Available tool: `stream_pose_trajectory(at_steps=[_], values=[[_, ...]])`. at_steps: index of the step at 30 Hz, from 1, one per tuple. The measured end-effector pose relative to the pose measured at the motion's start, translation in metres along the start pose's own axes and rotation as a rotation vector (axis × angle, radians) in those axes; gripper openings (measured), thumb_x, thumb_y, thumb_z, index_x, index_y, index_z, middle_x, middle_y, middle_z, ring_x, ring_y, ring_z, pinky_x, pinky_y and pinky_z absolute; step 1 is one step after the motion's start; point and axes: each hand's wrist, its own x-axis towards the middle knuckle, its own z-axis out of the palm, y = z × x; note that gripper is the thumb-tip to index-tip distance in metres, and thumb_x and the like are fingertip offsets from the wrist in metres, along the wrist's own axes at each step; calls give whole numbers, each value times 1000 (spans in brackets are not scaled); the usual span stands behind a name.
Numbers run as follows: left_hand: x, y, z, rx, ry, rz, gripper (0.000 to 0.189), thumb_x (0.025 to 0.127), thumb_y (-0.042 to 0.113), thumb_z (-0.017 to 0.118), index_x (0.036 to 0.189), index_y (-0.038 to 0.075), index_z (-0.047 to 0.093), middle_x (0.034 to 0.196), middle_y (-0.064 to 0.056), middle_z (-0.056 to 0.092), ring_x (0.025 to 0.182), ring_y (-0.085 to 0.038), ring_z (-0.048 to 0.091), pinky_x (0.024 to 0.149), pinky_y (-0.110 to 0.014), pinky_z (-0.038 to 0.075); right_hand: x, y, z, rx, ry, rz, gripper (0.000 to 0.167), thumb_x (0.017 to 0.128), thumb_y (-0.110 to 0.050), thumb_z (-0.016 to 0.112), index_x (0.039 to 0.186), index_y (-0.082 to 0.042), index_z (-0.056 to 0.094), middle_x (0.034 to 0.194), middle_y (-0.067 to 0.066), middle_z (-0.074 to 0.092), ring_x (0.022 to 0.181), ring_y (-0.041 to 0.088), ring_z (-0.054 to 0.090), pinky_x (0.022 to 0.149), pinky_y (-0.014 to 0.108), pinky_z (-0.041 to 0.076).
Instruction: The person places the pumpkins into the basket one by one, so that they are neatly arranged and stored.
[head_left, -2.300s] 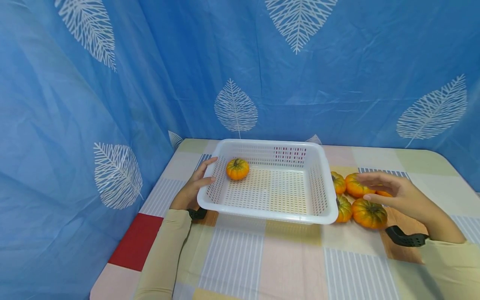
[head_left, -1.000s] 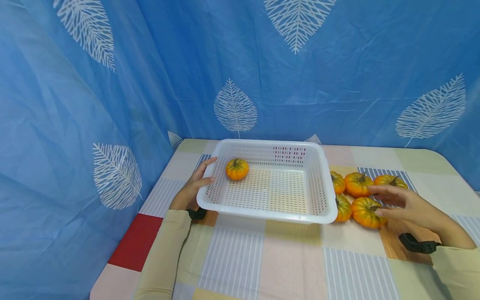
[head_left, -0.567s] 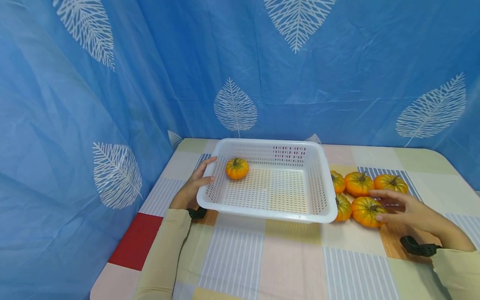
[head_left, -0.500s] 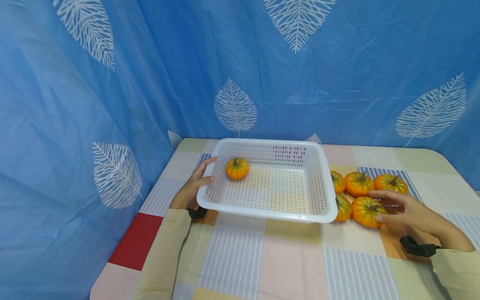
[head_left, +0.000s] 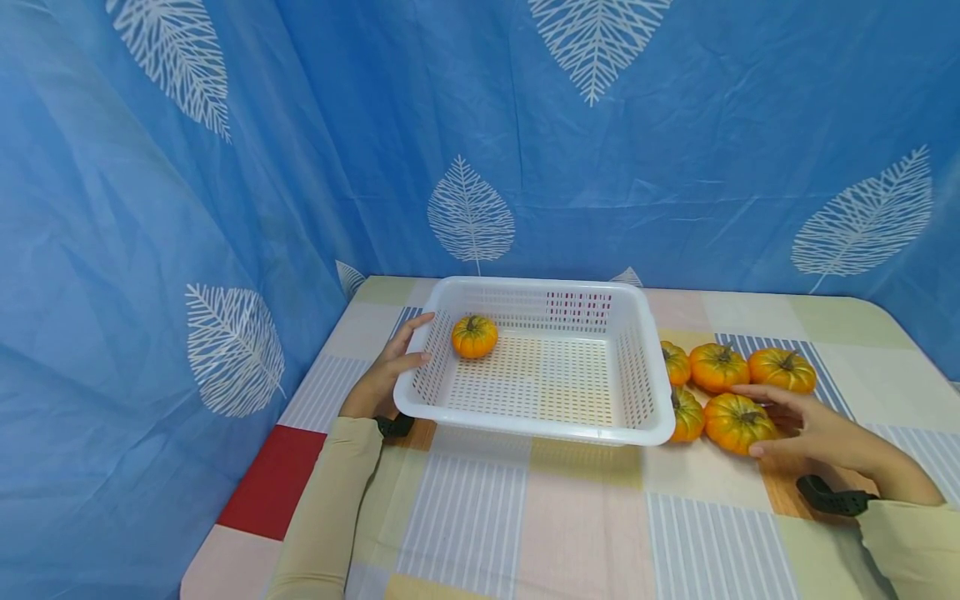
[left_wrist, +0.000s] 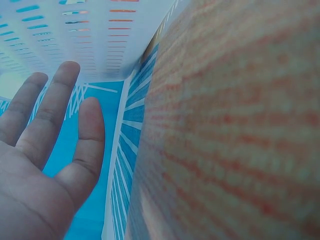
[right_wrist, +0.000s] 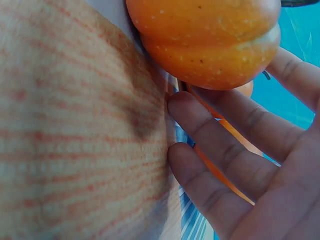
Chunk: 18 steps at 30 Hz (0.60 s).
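A blue curtain (head_left: 675, 167) with white leaf prints filled the upper part of the frame, and below it spread a checked worktop (head_left: 585, 533). The white basket (head_left: 540, 431) sat in the middle of the frame, its open top upward, probably so its floor could be reached from above. One pumpkin (head_left: 474, 337) lay inside, toward the upper left corner of the basket, stem up.

The left hand (head_left: 386, 375) rested at the basket's left rim with fingers extended rather than clenched, apparently to steady it.

At right of centre, five more pumpkins stood bunched beside the basket: a far-row middle one (head_left: 718, 368), a far-row right one (head_left: 782, 371), two partly hidden by the basket's rim, and the front pumpkin (head_left: 738, 423). The right hand (head_left: 817, 429) was spread about the front pumpkin's right side, thumb toward the viewer and fingers beyond, not closed in a grasp; that exposed side presumably gave the fingers room. Whether every fingertip touched it could not be told.
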Motion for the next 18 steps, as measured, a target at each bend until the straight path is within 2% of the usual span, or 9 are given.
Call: stream_pose_trajectory(at_steps=[5,12,18], values=[[0,-1,-1,2,-1,5,82,100,11,51,172,15,13,179,-18,12,144,-54,38,107,-70,49,-1,1,1,1,0,3,74,90,7,78,158,-7,51,141,-42,40,123,-22,44,90,8,47],[-1,-1,0,4,27,-47,82,100,15,53,172,22,14,179,-14,13,144,-52,39,107,-69,50,-2,1,3,-31,23,-10,75,89,7,79,157,-7,51,142,-42,41,124,-22,42,90,8,46],[-1,1,2,10,36,-59,83,100,15,52,172,23,13,179,-13,14,144,-53,39,107,-70,49,-2,2,5,-51,39,-15,77,88,8,80,156,-15,54,141,-43,41,122,-22,44,87,9,46]])
